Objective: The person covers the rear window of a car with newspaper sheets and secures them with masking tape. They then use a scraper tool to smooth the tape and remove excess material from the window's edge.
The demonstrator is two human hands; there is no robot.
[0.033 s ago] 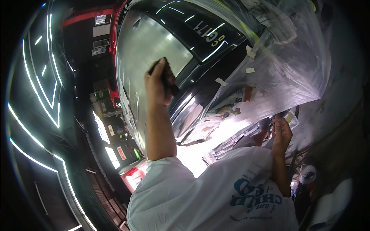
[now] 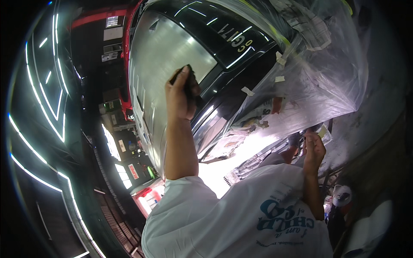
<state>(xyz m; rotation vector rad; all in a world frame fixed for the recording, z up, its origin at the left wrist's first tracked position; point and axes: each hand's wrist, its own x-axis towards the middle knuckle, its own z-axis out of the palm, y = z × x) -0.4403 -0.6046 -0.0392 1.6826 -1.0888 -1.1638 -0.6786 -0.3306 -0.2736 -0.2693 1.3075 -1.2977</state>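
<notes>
My left hand [image 2: 180, 96] is closed around a dark block-like pad [image 2: 189, 81], whose exact kind I cannot make out. It is over the border between a dull, pale grey panel [image 2: 167, 47] and the glossy black bodywork [image 2: 234, 73] of a car. Whether the pad touches the surface is hidden by the hand. Lower at the right, my right hand [image 2: 315, 150] has its fingers curled together beside the edge of a clear plastic sheet [image 2: 318, 94]. What those fingers hold, if anything, does not show.
Pieces of masking tape [image 2: 247, 91] hold the sheet along the bodywork. Newspaper [image 2: 314, 32] lies among the plastic at the upper right. A red car part [image 2: 127, 86] stands beyond the grey panel. A white round object [image 2: 342, 195] is at the lower right.
My left hand, with the dark pad, has shifted slightly to the right. My right hand stays in nearly the same place.
</notes>
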